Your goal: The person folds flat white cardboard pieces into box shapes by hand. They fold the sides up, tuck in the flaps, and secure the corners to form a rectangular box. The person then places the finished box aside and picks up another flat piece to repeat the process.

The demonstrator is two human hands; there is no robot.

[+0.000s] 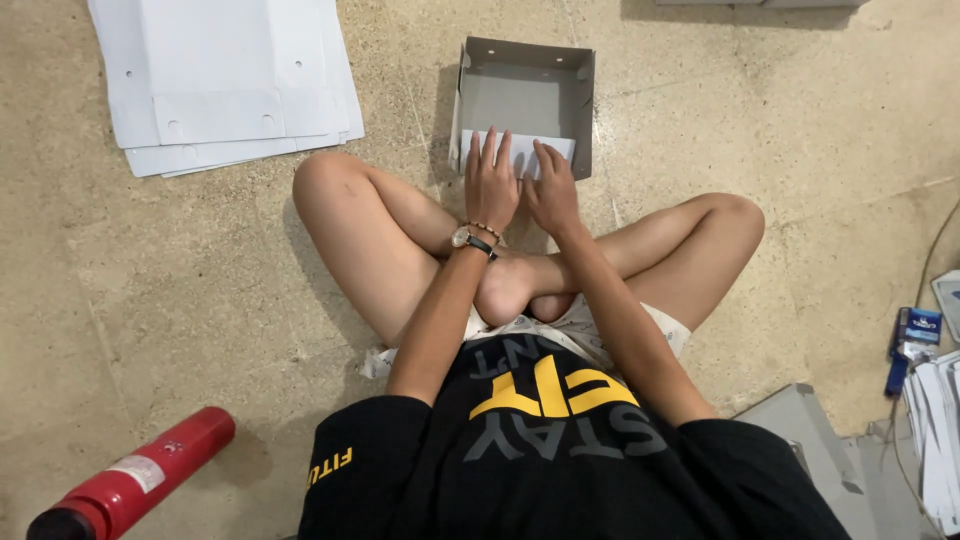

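Observation:
I sit cross-legged on a speckled floor. A half-folded grey cardboard box (527,95) stands open in front of my legs. Its near flap (517,150) is white and folded inward. My left hand (491,182) lies flat on that flap with fingers spread; a watch and a bead bracelet are on its wrist. Beside it, my right hand (551,190) presses on the same flap with its fingers bent down over the edge. Neither hand grips anything that I can see.
A stack of flat white cardboard sheets (225,80) lies at the upper left. A red cylinder (135,480) lies at the lower left. Grey cardboard (800,425), a blue packet (915,335) and white sheets (935,440) sit at the right.

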